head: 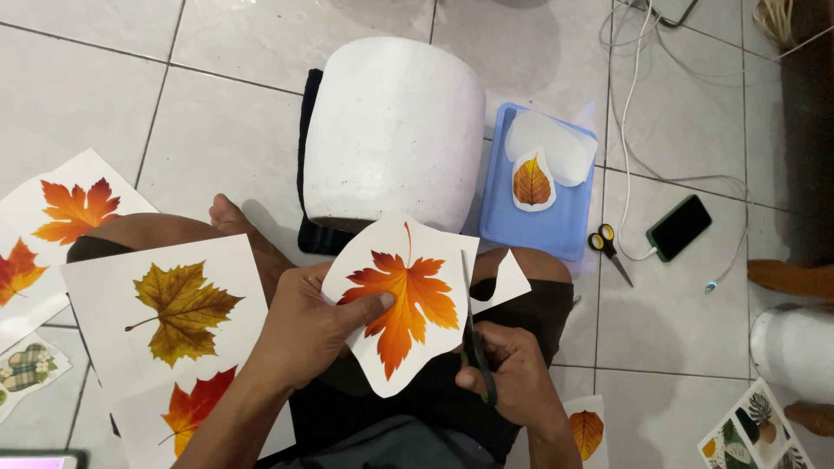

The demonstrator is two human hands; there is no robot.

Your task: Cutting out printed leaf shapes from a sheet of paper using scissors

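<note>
Pale grey tiled floor [217,130] with dark grout lines. Far centre: white rounded pot [393,130] on a black cloth [309,156]. Right of it: blue plastic tray [556,227], yellow-handled scissors [608,247], black smartphone [678,227] on a white cable [627,130]. Left: printed maple-leaf paper sheets [74,204]. Near right: small leaf-print cards [756,430].

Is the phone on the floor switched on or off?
Off, it seems: the phone lies face up with a wholly dark screen, a white cable at its lower end.
</note>
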